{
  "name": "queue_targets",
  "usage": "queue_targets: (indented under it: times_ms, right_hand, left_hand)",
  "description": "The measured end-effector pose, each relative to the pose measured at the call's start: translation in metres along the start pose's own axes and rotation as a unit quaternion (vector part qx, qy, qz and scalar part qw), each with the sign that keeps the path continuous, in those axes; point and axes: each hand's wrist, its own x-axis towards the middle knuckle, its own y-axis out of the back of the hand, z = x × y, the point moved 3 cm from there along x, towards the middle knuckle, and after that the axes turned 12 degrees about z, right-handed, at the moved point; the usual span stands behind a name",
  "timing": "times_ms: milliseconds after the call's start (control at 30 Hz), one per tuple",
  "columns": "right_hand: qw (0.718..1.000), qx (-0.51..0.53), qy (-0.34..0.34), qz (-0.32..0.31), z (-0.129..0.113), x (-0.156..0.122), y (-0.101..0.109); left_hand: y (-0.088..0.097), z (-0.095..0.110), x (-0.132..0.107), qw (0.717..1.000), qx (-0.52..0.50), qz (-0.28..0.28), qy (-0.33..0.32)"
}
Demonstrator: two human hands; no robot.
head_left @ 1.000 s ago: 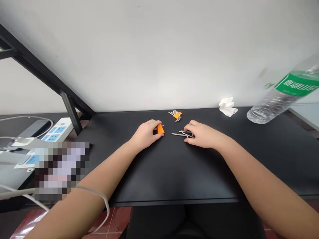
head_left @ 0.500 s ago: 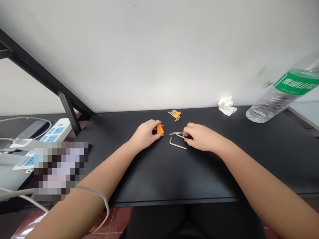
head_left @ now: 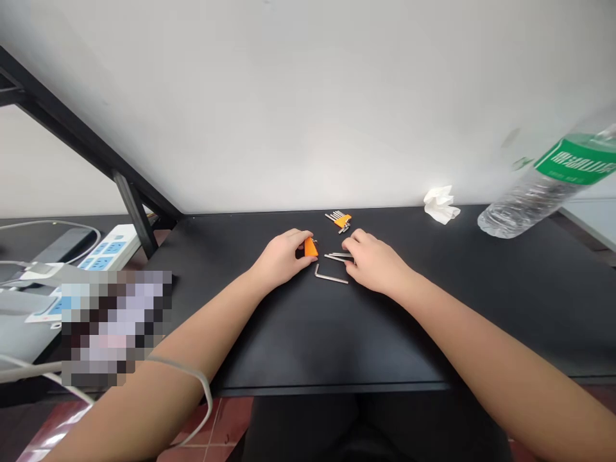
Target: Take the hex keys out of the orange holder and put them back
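Between the thumb and fingers of my left hand [head_left: 285, 258] is a small orange hex key holder [head_left: 311, 247], held just over or on the black table [head_left: 308, 340]. A bit of metal shows at its right edge. My right hand [head_left: 374, 262] is closed around the ends of a few silver hex keys [head_left: 334, 256], whose long arms point left toward the holder. Its fingers hide their right ends. One separate L-shaped hex key [head_left: 332, 278] lies on the table just in front of them. Behind, a second orange holder [head_left: 342, 221] carries several hex keys.
A crumpled white tissue [head_left: 441, 205] and a tilted-looking plastic bottle [head_left: 534, 186] with a green label stand by the wall. At left are power strips [head_left: 108, 250], cables and a pixelated object [head_left: 118, 327]. A pale cable [head_left: 205, 385] loops across my left forearm.
My right hand has shifted left, and the hex keys with it. The separate L-shaped key has also slid left. My left hand keeps its hold on the orange holder.
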Motion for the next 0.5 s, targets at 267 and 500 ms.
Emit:
queue_targets:
  times_ms: [267,500]
  right_hand:
    - [0.998,0.0,0.042,0.039,0.003,0.002,0.011]
    - [0.988,0.031,0.143,-0.051,-0.043,-0.019,-0.004]
  left_hand:
    - [-0.001,-0.001,-0.001,1.0,0.002,0.0,0.001]
    - [0.0,0.0,-0.001,1.0,-0.006,0.0,-0.006]
